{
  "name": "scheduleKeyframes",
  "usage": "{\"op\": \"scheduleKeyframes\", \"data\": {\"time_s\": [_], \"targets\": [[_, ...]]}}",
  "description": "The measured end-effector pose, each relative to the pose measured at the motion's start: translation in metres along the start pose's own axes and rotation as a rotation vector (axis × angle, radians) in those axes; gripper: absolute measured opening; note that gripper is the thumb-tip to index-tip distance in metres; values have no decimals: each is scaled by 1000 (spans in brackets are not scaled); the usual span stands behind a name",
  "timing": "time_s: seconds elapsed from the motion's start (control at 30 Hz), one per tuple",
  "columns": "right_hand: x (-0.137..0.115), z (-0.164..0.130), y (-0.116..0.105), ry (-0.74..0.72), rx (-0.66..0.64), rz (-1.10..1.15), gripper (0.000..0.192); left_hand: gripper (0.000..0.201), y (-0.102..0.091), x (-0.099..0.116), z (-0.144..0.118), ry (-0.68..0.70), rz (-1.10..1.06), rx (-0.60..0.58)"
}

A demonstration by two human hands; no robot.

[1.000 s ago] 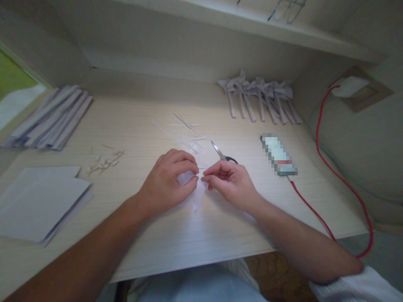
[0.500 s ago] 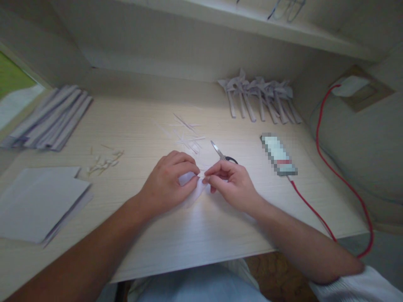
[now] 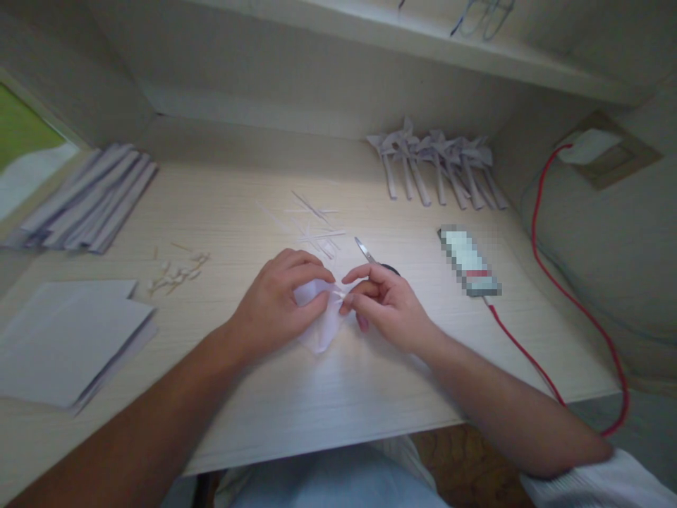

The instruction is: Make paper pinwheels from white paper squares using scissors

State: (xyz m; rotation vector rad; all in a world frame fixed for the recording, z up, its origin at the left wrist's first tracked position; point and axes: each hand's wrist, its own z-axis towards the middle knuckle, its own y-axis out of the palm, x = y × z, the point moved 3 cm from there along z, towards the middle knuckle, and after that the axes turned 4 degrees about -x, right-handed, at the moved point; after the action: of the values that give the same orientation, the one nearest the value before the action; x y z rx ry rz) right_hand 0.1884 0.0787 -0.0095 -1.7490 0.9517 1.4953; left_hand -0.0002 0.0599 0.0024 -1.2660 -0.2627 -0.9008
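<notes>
A folded piece of thin white paper [image 3: 320, 335] is in my left hand [image 3: 278, 300], its thumb and fingers closed around the upper part. One corner of the paper points down toward me. At the paper's right side, my right hand [image 3: 388, 307] pinches a short pale stick between thumb and fingers, with its index finger raised. The stick meets the folds of the paper; its exact shape is too small to make out. Just beyond my right hand lie scissors [image 3: 367, 250], blades pointing away to the left and handles partly hidden.
Narrow paper strips [image 3: 320, 234] lie beyond my hands. To the left are cut cotton swabs [image 3: 180, 274], stacked paper sheets [image 3: 68, 339] and rolled paper tubes [image 3: 98, 201]. Several paper pinwheels [image 3: 436, 152] rest at the back right. A blurred phone [image 3: 468, 261] has a red cable [image 3: 534, 233].
The paper has tilted and shows more of its face below my hands. My right index finger has lifted from the pinch, and my left fingers have shifted slightly up and left.
</notes>
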Motion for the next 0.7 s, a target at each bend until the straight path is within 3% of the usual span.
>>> {"op": "scheduleKeyframes", "data": {"time_s": [0.1,0.2,0.33,0.47,0.7], "targets": [[0,3,-4,24,16,28,30,21,-6,-20,3,-187,101,47],[0,5,-5,27,15,34,31,28,-2,-35,4,-289,180,-47],[3,5,-5,21,21,25,21,30,3,-34,3,-289,258,-113],[4,4,-6,16,25,23,14,36,0,-29,2,-286,296,-56],[-4,-1,-2,-70,-18,11,11,25,-4,-31,3,-305,223,-13]]}}
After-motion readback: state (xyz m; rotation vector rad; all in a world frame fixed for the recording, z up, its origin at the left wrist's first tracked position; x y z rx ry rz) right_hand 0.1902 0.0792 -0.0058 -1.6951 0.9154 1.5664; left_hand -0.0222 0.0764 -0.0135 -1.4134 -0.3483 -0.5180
